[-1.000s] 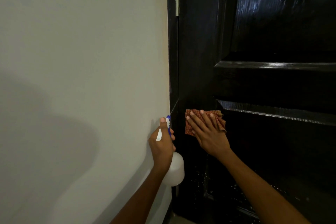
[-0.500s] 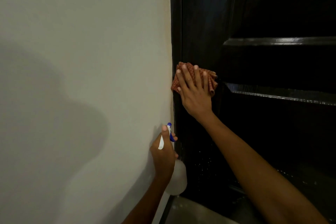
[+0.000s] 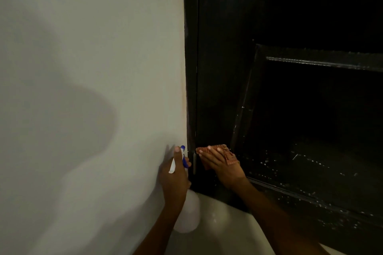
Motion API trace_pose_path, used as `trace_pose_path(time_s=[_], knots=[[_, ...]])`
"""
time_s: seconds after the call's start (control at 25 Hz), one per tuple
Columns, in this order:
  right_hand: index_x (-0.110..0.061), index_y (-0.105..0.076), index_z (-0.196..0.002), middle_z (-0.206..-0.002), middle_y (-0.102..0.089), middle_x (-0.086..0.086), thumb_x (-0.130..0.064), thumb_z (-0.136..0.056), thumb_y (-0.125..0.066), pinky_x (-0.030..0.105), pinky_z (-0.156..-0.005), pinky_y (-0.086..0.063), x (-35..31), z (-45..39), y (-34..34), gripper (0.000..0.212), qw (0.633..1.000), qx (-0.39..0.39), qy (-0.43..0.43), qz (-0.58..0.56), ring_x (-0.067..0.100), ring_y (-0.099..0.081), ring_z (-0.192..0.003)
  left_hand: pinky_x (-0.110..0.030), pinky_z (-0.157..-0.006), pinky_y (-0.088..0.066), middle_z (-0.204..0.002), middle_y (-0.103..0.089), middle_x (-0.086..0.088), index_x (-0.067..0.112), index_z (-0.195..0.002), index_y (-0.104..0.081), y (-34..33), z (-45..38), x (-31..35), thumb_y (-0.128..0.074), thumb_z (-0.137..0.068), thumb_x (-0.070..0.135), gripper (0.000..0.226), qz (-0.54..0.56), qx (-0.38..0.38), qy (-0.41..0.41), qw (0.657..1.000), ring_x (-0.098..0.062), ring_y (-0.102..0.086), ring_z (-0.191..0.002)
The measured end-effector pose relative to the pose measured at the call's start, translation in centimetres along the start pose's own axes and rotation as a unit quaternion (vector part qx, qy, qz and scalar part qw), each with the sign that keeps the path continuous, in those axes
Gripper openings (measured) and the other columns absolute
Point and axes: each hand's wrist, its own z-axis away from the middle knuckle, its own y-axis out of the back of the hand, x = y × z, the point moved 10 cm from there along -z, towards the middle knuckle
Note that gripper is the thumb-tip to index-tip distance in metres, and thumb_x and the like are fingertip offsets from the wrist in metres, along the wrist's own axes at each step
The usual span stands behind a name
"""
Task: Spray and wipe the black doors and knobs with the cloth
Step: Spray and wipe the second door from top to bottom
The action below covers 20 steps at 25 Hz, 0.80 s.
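Mostly, the view is divided in two: a pale, plain wall point(image 3: 83, 68) fills the left half, and the black door point(image 3: 290, 109) with raised panel mouldings fills the right half, very dark and glossy. Small white droplets are scattered over the lower panel of the door. At the bottom, a light floor point(image 3: 223, 223) meets the foot of the door. The right hand point(image 3: 222, 164) lies flat with straight fingers on the reddish checked cloth point(image 3: 226, 153), pressing it against the door low down, just beside the frame edge point(image 3: 191, 89). The cloth is folded and shows above and beside the fingers. The left hand point(image 3: 176, 180) is curled around the neck of the white spray bottle point(image 3: 187, 217), with one finger lying up along the white trigger, near the blue nozzle. The bottle is upright, just in front of the wall and close to the frame. A soft shadow lies on the wall at the left.
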Motion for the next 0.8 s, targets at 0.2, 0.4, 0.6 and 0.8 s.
trace_pose_path(time_s=[0.2, 0.4, 0.6, 0.8], knots=[[-0.029, 0.002, -0.166, -0.174, -0.001, -0.002, -0.03, -0.096, -0.061, 0.055, -0.128, -0.011, 3.2, -0.2, 5.4, 0.094, 0.996, 0.079, -0.017, 0.032, 0.02, 0.018, -0.158, -0.031, -0.066, -0.053, -0.069, -0.062, -0.005, 0.021, -0.077, -0.061, -1.1, 1.3, -0.3, -0.04, -0.081, 0.063, 0.047, 0.013, -0.057, 0.008, 0.998, -0.019, -0.059, -0.063], [-0.022, -0.012, -0.167, -0.174, -0.004, 0.003, -0.041, -0.11, -0.034, 0.047, -0.128, 0.002, 10.7, -2.6, 25.8, 0.063, 0.943, 0.293, -0.142, 0.073, 0.031, -0.001, -0.16, -0.028, -0.057, -0.051, -0.084, -0.071, -0.016, 0.008, -0.094, -0.07, -3.3, 2.2, 1.5, -0.045, -0.078, 0.059, 0.059, 0.051, -0.095, -0.021, 0.994, -0.024, -0.062, -0.065], [-0.017, -0.002, -0.166, -0.172, 0.005, 0.007, -0.043, -0.112, -0.029, 0.047, -0.128, 0.002, 12.2, -1.2, 26.5, 0.066, 0.91, 0.338, -0.237, 0.034, 0.031, -0.001, -0.16, -0.019, -0.042, -0.046, -0.079, -0.069, -0.006, 0.007, -0.089, -0.068, -5.6, 2.0, 2.1, -0.052, -0.083, 0.064, 0.06, 0.075, -0.16, -0.001, 0.984, -0.012, -0.059, -0.051], [-0.018, 0.004, -0.166, -0.173, 0.01, 0.008, -0.043, -0.108, -0.04, 0.047, -0.127, 0.012, 8.1, 3.5, 13.0, 0.077, 0.933, 0.255, -0.252, -0.033, 0.028, 0.011, -0.159, -0.015, -0.042, -0.047, -0.077, -0.07, -0.007, -0.001, -0.091, -0.069, -5.4, 2.7, 0.7, -0.044, -0.094, 0.051, 0.057, 0.048, -0.145, -0.012, 0.988, -0.006, -0.06, -0.045]])
